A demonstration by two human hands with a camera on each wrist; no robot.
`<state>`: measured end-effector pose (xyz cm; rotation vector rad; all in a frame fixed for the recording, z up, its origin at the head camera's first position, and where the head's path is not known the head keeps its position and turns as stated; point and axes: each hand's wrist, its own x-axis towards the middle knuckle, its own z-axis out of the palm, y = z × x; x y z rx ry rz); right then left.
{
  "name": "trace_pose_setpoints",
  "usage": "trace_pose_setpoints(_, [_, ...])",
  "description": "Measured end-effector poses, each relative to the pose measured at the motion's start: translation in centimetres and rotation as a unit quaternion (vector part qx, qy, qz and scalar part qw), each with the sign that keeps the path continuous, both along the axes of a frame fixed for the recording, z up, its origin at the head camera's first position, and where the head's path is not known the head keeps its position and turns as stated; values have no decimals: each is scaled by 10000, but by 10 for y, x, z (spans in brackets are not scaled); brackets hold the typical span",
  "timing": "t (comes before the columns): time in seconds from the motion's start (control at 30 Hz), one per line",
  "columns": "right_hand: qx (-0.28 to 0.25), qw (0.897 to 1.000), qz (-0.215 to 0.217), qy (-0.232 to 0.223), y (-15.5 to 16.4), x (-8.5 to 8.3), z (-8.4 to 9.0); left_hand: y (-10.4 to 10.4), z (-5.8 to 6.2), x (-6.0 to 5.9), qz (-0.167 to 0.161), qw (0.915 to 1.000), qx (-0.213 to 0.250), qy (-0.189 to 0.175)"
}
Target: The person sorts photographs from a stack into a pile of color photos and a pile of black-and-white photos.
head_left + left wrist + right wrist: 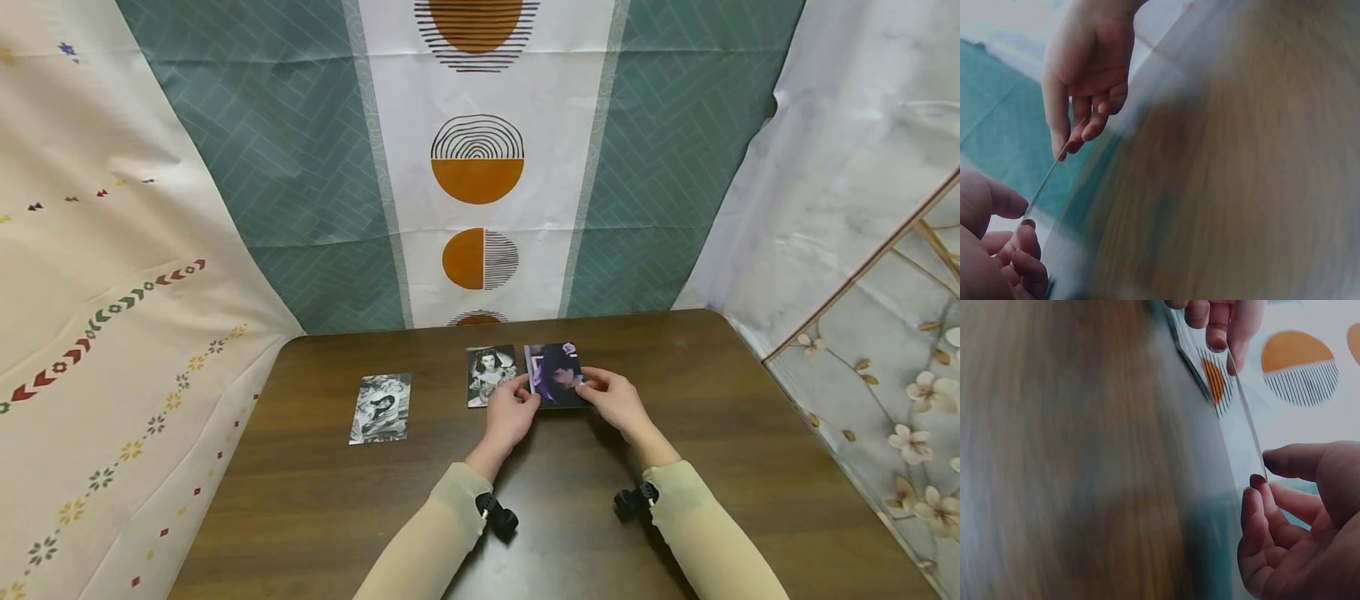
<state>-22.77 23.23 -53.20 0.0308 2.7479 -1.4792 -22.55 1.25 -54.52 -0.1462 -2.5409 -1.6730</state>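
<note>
Both hands hold a colour photo print [555,377], purple and dark, near the far side of the table. My left hand [512,411] pinches its left edge between thumb and fingers. At the lower right edge, my right hand [615,398] pinches it the same way. Seen edge-on in the wrist views, the print is a thin pale line [1249,419] stretched between the two hands, raised over the wood. A black-and-white photo [487,367] of a person lies just left of it, its lower right corner behind my left hand.
Another black-and-white photo [381,408] lies farther left on the brown wooden table [315,517]. Behind the table's far edge hangs a green and white patterned cloth [315,167]. Patterned cloths also hang along the left and right sides. Each wrist wears a small black camera.
</note>
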Motion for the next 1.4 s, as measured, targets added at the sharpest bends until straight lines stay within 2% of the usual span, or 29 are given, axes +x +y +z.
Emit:
trace_pose_setpoints(0.3, [92, 9999, -86, -102, 44, 9, 6, 43, 0, 2, -302, 9995, -78, -32])
trace_pose_setpoints(0.5, [303, 9993, -161, -127, 69, 16, 6, 67, 0, 6, -473, 9980, -409, -117])
trace_pose_setpoints(0.7, [388, 9985, -304, -245, 86, 25, 9, 87, 1, 11, -521, 9952, -738, -371])
trace_pose_setpoints(1.17, [670, 9968, -286, -334, 107, 32, 10, 110, 4, 17, -565, 9925, -923, -572])
trace_pose_setpoints(1.33, [832, 9954, -366, -311, 111, 32, 3, 114, 7, 19, -619, 9908, -1075, -541])
trace_pose_setpoints(1.4, [871, 9950, -396, -292, 112, 32, 1, 117, 3, 18, -592, 9902, -1196, -415])
